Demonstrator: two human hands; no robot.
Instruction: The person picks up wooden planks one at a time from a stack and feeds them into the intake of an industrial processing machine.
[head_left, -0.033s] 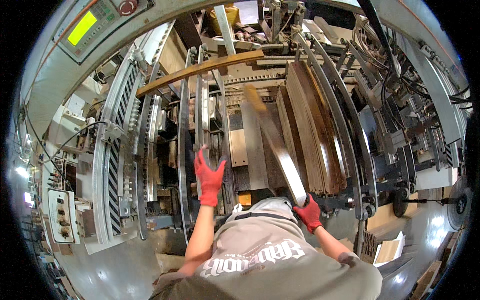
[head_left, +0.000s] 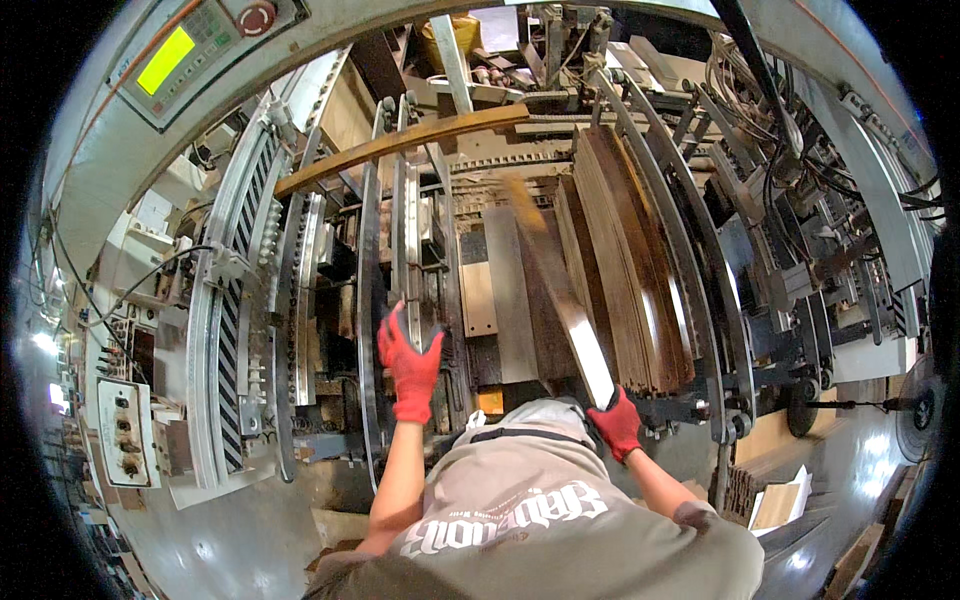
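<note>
My right hand (head_left: 618, 424), in a red glove with dark patches, is closed round the near end of a long narrow board (head_left: 588, 357). The board slants away from me to the far left; its brown far end is smeared by motion. My left hand (head_left: 411, 370), also gloved in red, hangs apart from the board with its fingers spread and nothing in them. Beneath that hand run the metal rails (head_left: 368, 300) of a machine. To the right of the held board, a stack of long boards (head_left: 632, 260) stands on edge. A grey panel (head_left: 512, 300) lies to its left.
A brown wooden strip (head_left: 410, 132) lies across the rails at the far side. Upper left is a control panel (head_left: 167, 62) with a lit screen and a red button (head_left: 256, 16). Metal bars (head_left: 690, 240) flank the stack; a fan (head_left: 915, 405) stands far right.
The held board's far end has swung slightly to the right. My left hand has shifted a little to the left and nearer to me. My right hand keeps its grip.
</note>
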